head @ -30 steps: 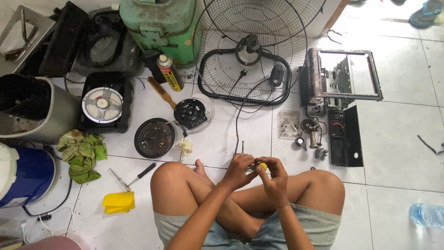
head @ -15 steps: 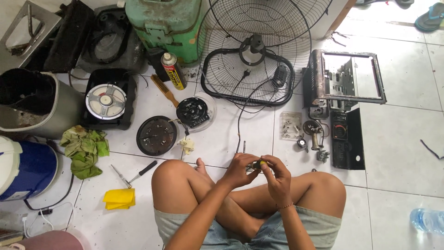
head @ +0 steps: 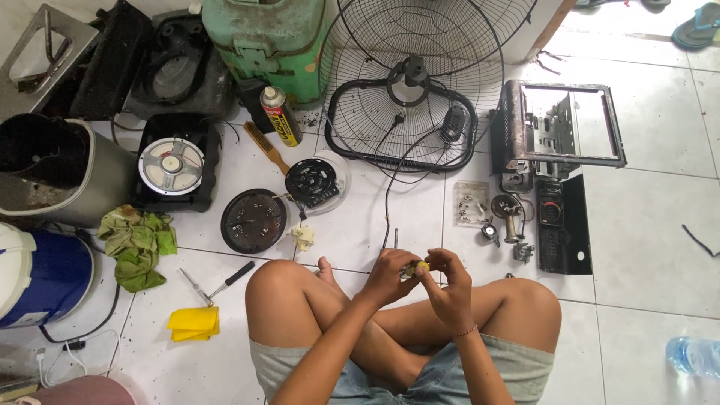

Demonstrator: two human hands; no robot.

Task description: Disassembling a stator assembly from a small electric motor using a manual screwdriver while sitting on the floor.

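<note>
Item: small yellow part point(head: 421, 267), pinched between both hands point(head: 420, 274) above crossed legs. Left hand point(head: 390, 271) and right hand point(head: 448, 279) meet on it, equally near. Fan grille point(head: 420, 75) on floor beyond.

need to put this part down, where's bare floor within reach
Bare tile lies right of the black panel, running out to the water bottle. A smaller free patch sits between the fan base and the hands, crossed by a cord. Left is crowded: round discs, green rag, screwdriver, yellow cloth.
</note>
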